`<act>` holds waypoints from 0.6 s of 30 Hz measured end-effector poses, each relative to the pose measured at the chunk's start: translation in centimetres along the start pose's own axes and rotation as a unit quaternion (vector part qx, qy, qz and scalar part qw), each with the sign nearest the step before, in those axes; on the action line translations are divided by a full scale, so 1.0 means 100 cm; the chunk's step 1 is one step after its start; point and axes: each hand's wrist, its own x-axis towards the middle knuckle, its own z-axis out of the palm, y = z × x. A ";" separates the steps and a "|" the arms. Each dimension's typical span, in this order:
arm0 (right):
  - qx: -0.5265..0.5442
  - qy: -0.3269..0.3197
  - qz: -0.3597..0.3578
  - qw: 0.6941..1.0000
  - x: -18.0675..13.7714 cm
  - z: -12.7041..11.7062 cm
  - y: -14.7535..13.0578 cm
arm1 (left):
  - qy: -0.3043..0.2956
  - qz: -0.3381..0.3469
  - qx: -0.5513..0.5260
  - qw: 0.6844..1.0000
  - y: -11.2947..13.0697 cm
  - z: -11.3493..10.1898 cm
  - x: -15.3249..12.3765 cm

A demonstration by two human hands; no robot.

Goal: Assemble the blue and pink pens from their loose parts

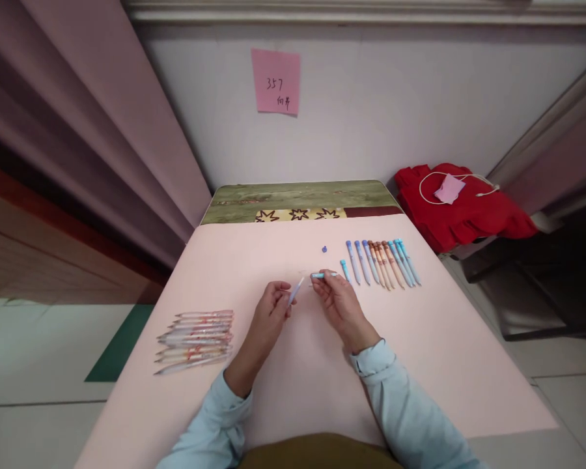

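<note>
Fingers of the left hand (pixel 268 314) are closed around a pale barrel (pixel 295 290), which is held above the table (pixel 297 391) with its tip up and to the right. A blue part (pixel 323 275) is pinched in the right hand (pixel 340 303), near that tip. Caps (pixel 383 262) are laid in a row just to the right, and pens (pixel 195 339) are piled far left.

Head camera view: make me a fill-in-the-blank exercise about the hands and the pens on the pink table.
The left hand holds a slim pale pen barrel; the right hand holds a short light ___ pen piece.
The pink paper note on the wall bears the number ___.
The white cable lies on a ___ cloth.
Missing: blue, 357, red.
</note>
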 end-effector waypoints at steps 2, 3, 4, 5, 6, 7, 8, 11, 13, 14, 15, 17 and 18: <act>0.008 0.005 -0.011 1.000 0.002 -0.003 -0.007 | 0.009 -0.041 -0.044 0.998 -0.003 -0.001 0.001; 0.009 0.011 -0.021 1.000 0.003 -0.004 -0.012 | 0.011 -0.059 -0.065 0.996 -0.004 -0.001 0.001; 0.008 0.020 -0.033 0.999 0.003 -0.006 -0.016 | 0.014 -0.073 -0.086 0.994 -0.006 -0.002 0.002; 0.005 0.029 -0.043 0.999 0.004 -0.007 -0.020 | 0.015 -0.084 -0.105 0.991 -0.007 -0.003 0.002; 0.001 0.034 -0.051 0.998 0.004 -0.009 -0.024 | 0.015 -0.093 -0.122 0.988 -0.008 -0.003 0.002; -0.002 0.035 -0.051 0.998 0.004 -0.010 -0.026 | 0.014 -0.100 -0.136 0.985 -0.008 -0.003 0.002; -0.003 0.030 -0.041 0.999 0.003 -0.011 -0.027 | 0.010 -0.107 -0.149 0.983 -0.008 -0.003 0.001; 0.004 -0.013 0.037 0.999 -0.002 -0.010 -0.023 | -0.022 -0.124 -0.169 0.977 -0.003 -0.002 -0.003; 0.006 -0.038 0.086 0.996 -0.005 -0.006 -0.017 | -0.043 -0.125 -0.165 0.978 0.003 -0.002 -0.007; 0.001 -0.044 0.098 0.994 -0.007 -0.003 -0.015 | -0.048 -0.120 -0.154 0.980 0.007 -0.002 -0.009; -0.009 -0.045 0.102 0.994 -0.008 0.001 -0.013 | -0.049 -0.113 -0.138 0.983 0.012 -0.002 -0.011; -0.039 -0.039 0.097 0.994 -0.009 0.008 -0.013 | -0.044 -0.094 -0.095 0.990 0.020 -0.003 -0.014; -0.054 -0.034 0.091 0.994 -0.008 0.012 -0.013 | -0.039 -0.084 -0.073 0.993 0.024 -0.003 -0.014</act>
